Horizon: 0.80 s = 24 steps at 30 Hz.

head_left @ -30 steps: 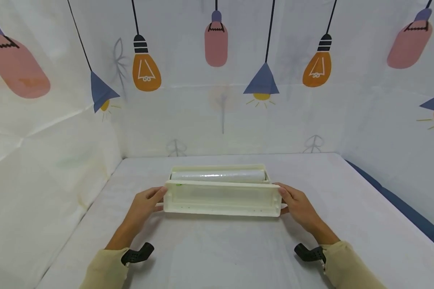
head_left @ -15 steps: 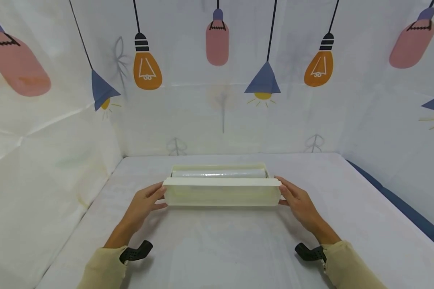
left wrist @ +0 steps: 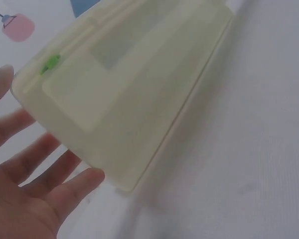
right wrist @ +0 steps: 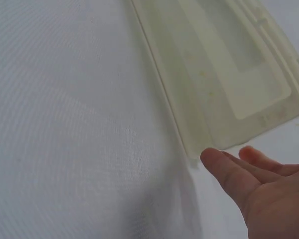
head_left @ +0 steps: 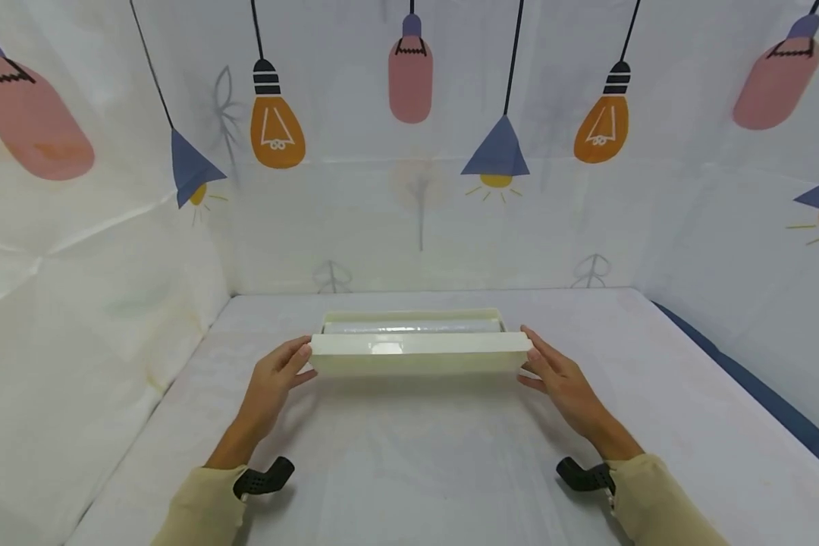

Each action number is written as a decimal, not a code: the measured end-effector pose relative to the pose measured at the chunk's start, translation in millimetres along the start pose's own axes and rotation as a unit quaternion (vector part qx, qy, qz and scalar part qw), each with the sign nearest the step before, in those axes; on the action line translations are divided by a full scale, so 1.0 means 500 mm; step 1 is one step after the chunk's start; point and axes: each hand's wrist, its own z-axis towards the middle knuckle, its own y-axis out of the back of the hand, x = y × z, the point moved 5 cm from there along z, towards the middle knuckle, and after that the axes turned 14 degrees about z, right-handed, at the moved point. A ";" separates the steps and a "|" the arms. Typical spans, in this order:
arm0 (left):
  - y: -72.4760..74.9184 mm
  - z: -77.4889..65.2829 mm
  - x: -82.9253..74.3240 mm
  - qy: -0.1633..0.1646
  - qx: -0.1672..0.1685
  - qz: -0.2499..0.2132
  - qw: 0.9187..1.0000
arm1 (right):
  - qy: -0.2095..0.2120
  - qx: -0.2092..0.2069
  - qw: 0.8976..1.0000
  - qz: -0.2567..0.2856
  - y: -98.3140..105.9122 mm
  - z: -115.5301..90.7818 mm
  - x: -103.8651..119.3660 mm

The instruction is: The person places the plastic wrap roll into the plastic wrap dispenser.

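Held between both hands is a long pale cream plastic lid (head_left: 419,344), its glossy outer face turned up and its hollow underside downward. My left hand (head_left: 269,390) grips the left end, thumb at the near upper corner. At the opposite end my right hand (head_left: 563,394) does the same. Right behind the lid stands a matching cling film box (head_left: 412,314) with a roll of cling film (head_left: 416,327) inside. The lid hides the box's front. In the left wrist view, a small green slider (left wrist: 51,64) shows on the lid's inner side.
A white cloth covers the table (head_left: 409,470). A pale curtain (head_left: 409,212) printed with lamps encloses the back and sides. Dark blue fabric (head_left: 751,379) shows past the table's right edge.
Both hands have tilted the lid: its inside faced the head camera at first, and now its outer face is on top. Its lower edge has risen. The box stays put.
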 end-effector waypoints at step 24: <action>0.001 -0.009 -0.020 0.026 -0.015 0.030 0.999 | 0.075 -0.022 0.994 0.081 0.006 -0.007 0.024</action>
